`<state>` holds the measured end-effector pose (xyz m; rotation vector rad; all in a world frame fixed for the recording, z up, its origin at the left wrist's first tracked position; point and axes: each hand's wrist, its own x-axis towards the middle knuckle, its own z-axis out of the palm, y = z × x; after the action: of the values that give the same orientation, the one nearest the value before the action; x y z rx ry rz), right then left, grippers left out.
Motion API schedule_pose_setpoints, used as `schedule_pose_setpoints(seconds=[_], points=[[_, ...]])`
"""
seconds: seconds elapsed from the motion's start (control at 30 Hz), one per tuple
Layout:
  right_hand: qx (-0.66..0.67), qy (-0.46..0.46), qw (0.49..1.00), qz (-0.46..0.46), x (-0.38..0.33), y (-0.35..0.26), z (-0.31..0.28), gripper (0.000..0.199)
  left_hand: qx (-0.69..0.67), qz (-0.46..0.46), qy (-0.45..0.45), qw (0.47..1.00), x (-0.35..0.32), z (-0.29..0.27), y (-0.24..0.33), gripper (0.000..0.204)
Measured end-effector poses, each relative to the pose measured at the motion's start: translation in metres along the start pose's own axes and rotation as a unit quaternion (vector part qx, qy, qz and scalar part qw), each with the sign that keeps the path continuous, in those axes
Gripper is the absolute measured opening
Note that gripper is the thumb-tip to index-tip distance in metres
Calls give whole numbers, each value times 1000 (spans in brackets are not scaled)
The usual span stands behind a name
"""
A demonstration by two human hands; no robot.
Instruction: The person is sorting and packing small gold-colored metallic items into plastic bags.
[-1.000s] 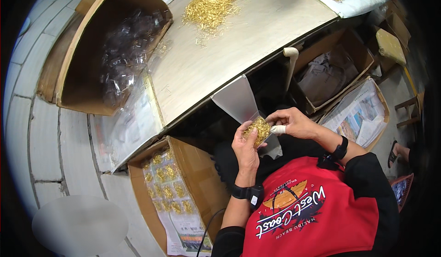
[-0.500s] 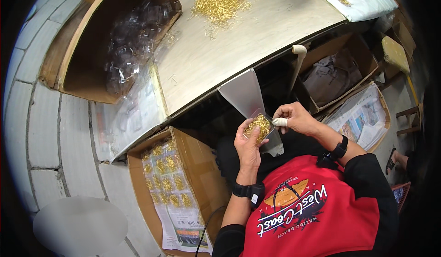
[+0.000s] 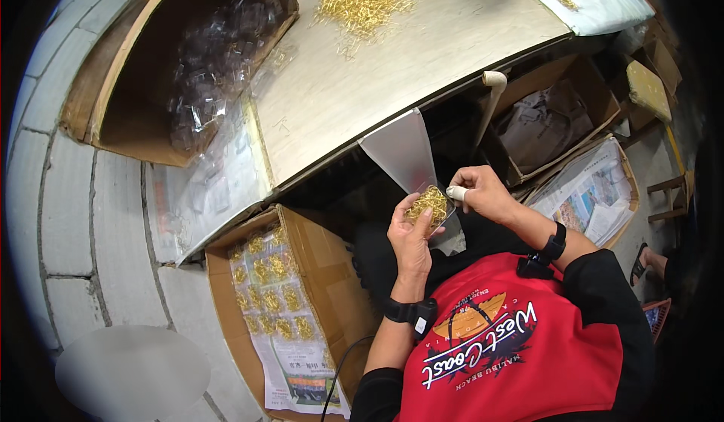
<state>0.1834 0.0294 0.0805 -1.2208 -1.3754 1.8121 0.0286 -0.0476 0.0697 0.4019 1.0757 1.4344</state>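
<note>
Head view: one smooth pale table (image 3: 324,113), one boxy cardboard carton (image 3: 324,271) holding over ten clear packs (image 3: 271,301), one golden heap (image 3: 366,0) of thin, wiry bits on the tabletop. Two hands work beyond the table's edge: left hand (image 3: 411,245) clamps one clear plastic case (image 3: 448,214), thumb across tangled golden pieces (image 3: 427,202); right hand (image 3: 483,193), one digit wrapped white, curls its fingers together alongside, contact unclear.

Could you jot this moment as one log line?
left hand: holds clear plastic container of thin gold-coloured pieces | right hand: beside container, contact unclear
</note>
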Motion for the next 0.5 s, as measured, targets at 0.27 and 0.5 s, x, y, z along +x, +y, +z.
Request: schedule_pose_setpoints(seconds=[0.27,0.5], points=[[-332,93,919,-193,-13,-25,11,9,-18,12,24,999,3,3,-1,33],[-176,40,981,-77,-1,-16,2,19,-23,14,11,1000,1,5,2,34]])
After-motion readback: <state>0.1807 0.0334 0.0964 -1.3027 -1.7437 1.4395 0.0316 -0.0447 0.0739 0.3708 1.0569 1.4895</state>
